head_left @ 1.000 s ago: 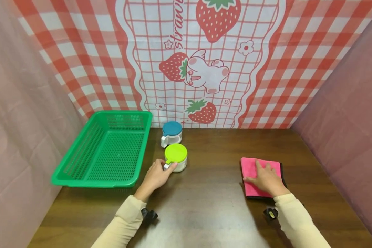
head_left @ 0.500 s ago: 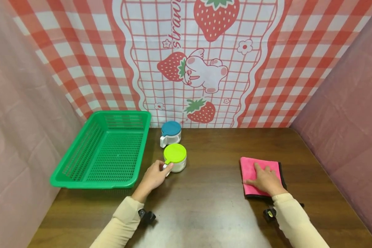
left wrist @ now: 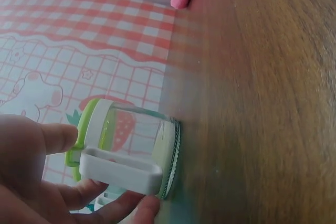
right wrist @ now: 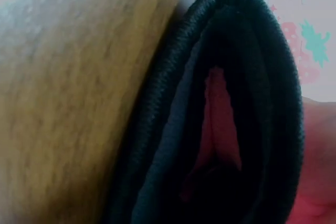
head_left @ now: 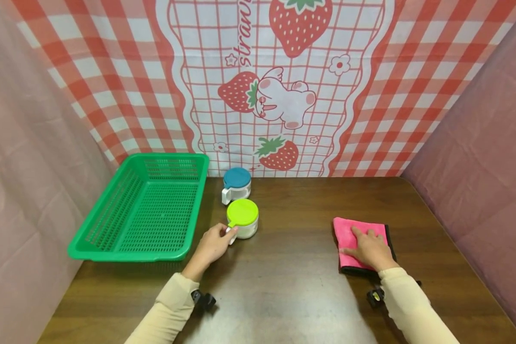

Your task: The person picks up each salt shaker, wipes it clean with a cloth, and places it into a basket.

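A clear seasoning jar with a lime-green lid stands on the table, its white handle turned toward my left hand. The left thumb lies at the lid's edge, and the fingers curl behind the handle. Pale contents show at the jar's base in the left wrist view. Just behind it stands a similar jar with a blue lid. My right hand rests on a folded pink towel with fingers spread and thumb out to the left. The towel's black edging gapes at the fold in the right wrist view.
A green plastic basket with nothing in it sits at the left, beside the jars. The wooden table ends at a red-checked strawberry cloth hung behind. Pink curtains close off both sides.
My left hand has drawn slightly left and closer to me at the handle, whose outer end turns toward me. The towel's near edge has puffed up a little under the right hand.
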Motion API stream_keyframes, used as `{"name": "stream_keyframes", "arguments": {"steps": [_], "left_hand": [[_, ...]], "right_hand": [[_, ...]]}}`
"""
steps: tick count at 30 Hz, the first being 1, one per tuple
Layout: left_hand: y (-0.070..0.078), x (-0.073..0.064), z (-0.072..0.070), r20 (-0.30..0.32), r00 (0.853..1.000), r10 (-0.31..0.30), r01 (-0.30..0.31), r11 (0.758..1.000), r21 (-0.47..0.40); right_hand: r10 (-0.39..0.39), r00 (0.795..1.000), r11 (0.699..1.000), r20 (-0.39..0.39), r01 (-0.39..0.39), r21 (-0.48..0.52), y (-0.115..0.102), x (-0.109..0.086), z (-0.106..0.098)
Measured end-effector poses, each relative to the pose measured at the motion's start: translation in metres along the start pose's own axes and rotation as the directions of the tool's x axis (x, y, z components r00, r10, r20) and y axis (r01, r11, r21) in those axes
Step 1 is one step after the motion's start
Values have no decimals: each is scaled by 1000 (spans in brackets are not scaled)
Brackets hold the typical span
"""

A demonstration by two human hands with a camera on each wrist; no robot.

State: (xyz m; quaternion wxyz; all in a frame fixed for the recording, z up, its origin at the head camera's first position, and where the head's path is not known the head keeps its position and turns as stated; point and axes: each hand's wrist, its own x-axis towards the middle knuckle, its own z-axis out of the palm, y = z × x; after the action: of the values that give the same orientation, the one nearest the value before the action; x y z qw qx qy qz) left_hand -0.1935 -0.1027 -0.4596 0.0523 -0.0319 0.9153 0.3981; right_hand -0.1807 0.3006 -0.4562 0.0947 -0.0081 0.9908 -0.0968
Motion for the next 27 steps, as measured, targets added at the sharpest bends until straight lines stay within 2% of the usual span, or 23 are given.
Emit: {"name": "stream_keyframes", "arguments": {"steps": [5,8,14,17,21,24,27], "left_hand": [[0,3,2,35,999,2,0,999,-54],[0,5,3,54,998,-9,17,989,-150],[-3,4,4,111,992,-61,97,927,-361],[-5,4,4,142,987,-70,122,907,-404],[-8,6,3,217,971,-95,186,873,-451],[-9,8,2,269,959,-84,209,851,-481],[-8,10,0,288,956,-56,201,840,-504]], "right_hand": [[-6,1000,1000,-21,6,-7,4,-2,1],[-6,999,1000,-36,6,-6,5,-1,1],[-28,999,1000,-32,27,-16,4,1,3],[-32,999,999,-35,32,-16,3,0,4],[-51,998,999,-41,50,-14,6,-1,5],[-60,998,998,-33,60,0,8,-2,3],[-77,997,997,-27,77,11,9,-1,-3]]}}
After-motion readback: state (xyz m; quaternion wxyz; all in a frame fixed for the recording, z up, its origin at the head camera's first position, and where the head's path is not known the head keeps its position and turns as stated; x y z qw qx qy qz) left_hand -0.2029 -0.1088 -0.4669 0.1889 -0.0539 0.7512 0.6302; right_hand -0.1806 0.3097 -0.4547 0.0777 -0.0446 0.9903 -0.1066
